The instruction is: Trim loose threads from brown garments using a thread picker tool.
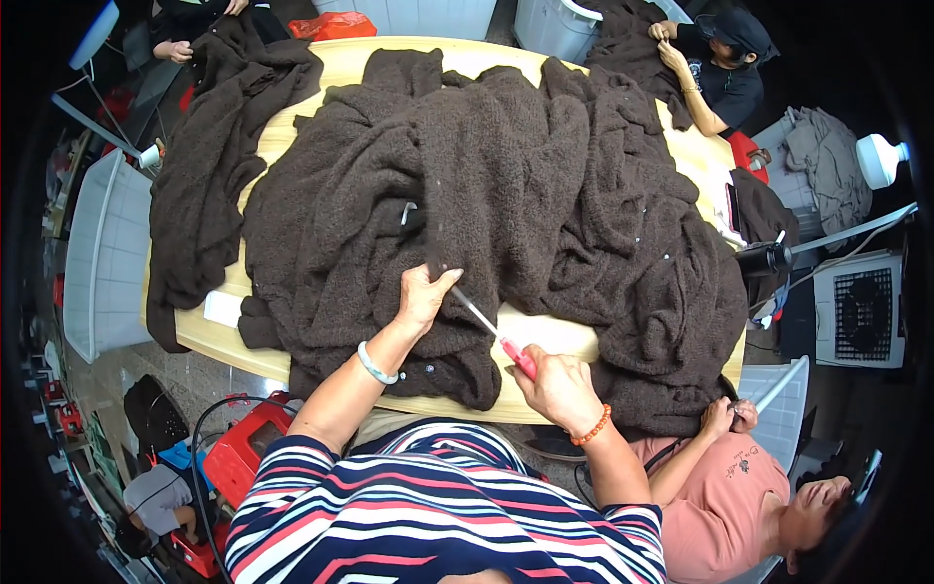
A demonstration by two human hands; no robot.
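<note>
A dark brown knitted garment (486, 165) lies bunched before me on the table. My left hand (420, 298), with a pale bangle on its wrist, pinches the garment's edge between thumb and fingers. From the right, my right hand (562, 387) grips the red handle of a slim tool (516, 356). Its thin metal shaft slants up and left to the cloth beside my left thumb; the shaft is slightly blurred, and I cannot make out its tip. Small pale buttons (429, 369) show on the brown fabric below my left hand.
More brown knitwear (209, 165) covers the left side of the pale wooden table (555, 336). Co-workers handle brown cloth at the far left, the far right (720, 73) and the near right (720, 487). White bins (97, 253) and lamps (880, 161) flank the table.
</note>
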